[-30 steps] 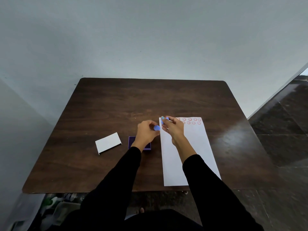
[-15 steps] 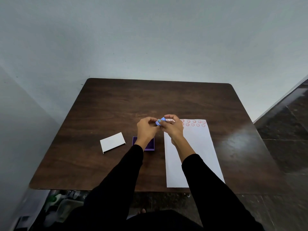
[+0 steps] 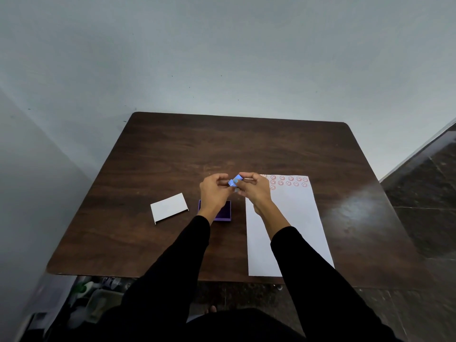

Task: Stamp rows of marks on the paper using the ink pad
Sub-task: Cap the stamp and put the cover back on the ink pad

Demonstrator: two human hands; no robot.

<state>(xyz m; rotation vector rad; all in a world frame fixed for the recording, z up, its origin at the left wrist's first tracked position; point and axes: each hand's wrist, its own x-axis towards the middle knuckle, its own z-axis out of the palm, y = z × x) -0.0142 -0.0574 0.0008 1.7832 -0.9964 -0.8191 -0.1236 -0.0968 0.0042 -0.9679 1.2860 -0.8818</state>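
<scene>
Two hands meet above a brown table (image 3: 172, 149), the left hand (image 3: 214, 191) and right hand (image 3: 255, 190) pinching a small blue stamp (image 3: 235, 180). A purple ink pad (image 3: 223, 211) sits under the left wrist, beside a white lid (image 3: 169, 208). The white paper (image 3: 296, 218) has red smiley marks (image 3: 288, 181) along its top.

Long black sleeves (image 3: 182, 255) cover both forearms to the wrists; the hands (image 3: 214, 191) are bare, without rings or gloves.

We see a small light-blue plastic stamp (image 3: 235, 181), red smiley-face marks (image 3: 288, 181) on a white paper sheet (image 3: 293, 225), a purple square ink pad (image 3: 225, 213), a white lid (image 3: 169, 208), a dark-brown wood-grain table (image 3: 222, 149), black sleeves (image 3: 177, 255).
</scene>
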